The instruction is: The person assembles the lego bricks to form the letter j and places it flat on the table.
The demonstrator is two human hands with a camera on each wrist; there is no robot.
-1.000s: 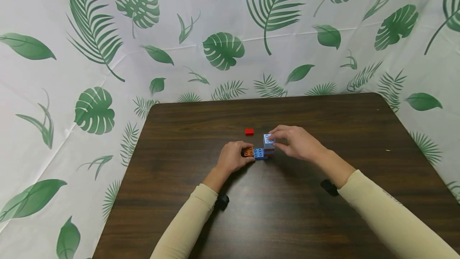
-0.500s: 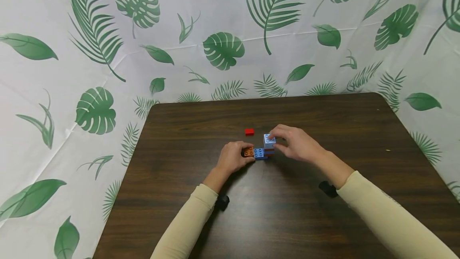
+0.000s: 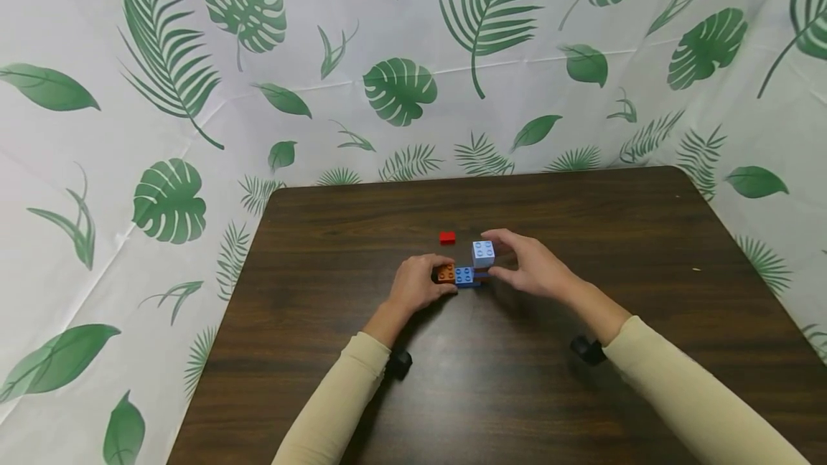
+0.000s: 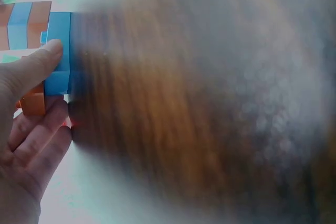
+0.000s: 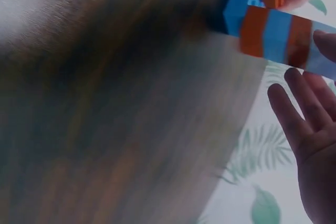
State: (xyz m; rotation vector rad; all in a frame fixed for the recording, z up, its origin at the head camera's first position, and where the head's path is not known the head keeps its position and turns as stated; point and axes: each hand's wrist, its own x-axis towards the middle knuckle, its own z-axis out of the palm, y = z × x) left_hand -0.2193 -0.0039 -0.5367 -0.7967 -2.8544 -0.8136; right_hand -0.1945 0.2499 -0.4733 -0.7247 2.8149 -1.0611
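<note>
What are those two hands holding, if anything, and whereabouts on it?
The left hand grips the low orange and blue brick base at its left end. The right hand is open beside the light blue topped brick tower, holding nothing.

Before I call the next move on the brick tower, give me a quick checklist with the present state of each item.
1. Left hand steadies the base: ok, fingers curl round the orange brick and blue brick.
2. Right hand has a grip on the tower: not ok, fingers are spread beside the light blue top brick, apart from it in the wrist view.
3. Top brick seated flush: cannot tell.
4. Tower upright: ok, the striped stack stands straight.
5. Red brick within reach: ok, it lies loose on the table behind the build.
</note>
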